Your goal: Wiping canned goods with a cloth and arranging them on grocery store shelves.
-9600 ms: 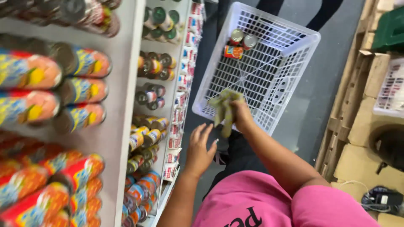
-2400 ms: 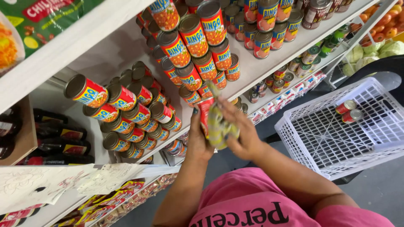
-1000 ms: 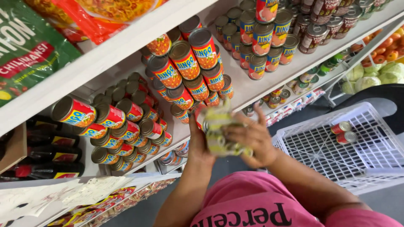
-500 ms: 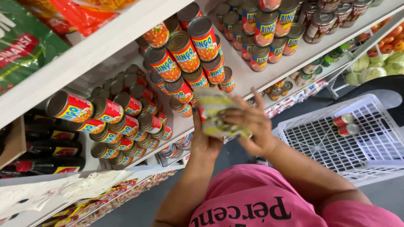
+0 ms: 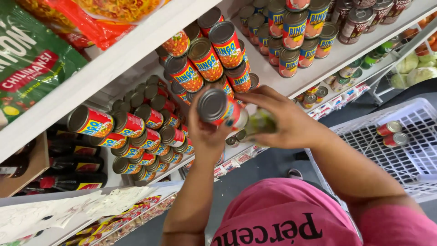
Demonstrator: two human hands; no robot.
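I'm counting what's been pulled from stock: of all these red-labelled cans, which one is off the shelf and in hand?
The can gripped by the left hand, its grey lid facing the camera; every other can sits on shelves or in the white basket.

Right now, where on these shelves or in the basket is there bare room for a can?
The white basket is mostly bare grid beside its two cans. A strip of white shelf lies free right of the can stack. The lower can rows are packed tight. Both the left hand and right hand grip one can.
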